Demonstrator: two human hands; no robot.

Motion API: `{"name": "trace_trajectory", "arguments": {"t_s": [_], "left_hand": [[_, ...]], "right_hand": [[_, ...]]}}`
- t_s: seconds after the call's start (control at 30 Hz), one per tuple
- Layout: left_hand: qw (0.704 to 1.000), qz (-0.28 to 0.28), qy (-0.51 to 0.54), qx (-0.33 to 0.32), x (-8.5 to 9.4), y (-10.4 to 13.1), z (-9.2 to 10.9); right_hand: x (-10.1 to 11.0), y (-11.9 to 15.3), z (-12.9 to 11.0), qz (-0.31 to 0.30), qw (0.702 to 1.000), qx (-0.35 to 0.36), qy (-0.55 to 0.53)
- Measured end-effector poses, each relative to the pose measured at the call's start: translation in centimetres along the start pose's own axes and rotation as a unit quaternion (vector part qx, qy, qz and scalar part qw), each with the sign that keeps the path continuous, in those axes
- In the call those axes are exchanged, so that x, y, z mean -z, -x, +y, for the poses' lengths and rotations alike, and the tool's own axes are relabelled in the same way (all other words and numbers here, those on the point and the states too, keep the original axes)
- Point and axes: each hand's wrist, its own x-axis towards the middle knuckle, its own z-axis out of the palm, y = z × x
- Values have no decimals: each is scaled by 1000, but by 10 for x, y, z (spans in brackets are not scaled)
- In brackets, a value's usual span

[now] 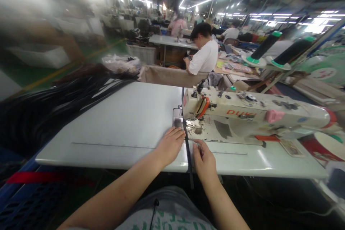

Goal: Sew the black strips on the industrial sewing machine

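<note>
A narrow black strip (188,151) runs from under the sewing machine (215,109) toward me and hangs over the table's front edge. My left hand (170,145) lies flat just left of this strip, fingers stretched together toward the needle area, fingertips at its edge. To the right of the strip, my right hand (204,158) is closed, thumb and fingers curled together. Something small shows between those fingers, too small to make out. Both hands rest close to the metal needle plate (178,118), in front of the machine head.
A heap of long black strips (27,125) covers the table's left side. Behind the table (121,115) stands a fabric-lined bin (167,75), with a seated person (206,55) beyond it. Black thread cones (265,47) stand at the right. A blue crate (29,201) is at lower left.
</note>
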Motion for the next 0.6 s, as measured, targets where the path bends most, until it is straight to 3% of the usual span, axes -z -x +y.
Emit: {"name": "trace_trajectory", "arguments": {"t_s": [0.2, 0.6], "left_hand": [[999, -13, -47, -7, 1, 3, 5], [992, -30, -124, -17, 6, 1, 6]], "right_hand": [[3, -6, 3, -3, 996, -35, -81], [-2, -8, 12, -4, 993, -33, -109]]}}
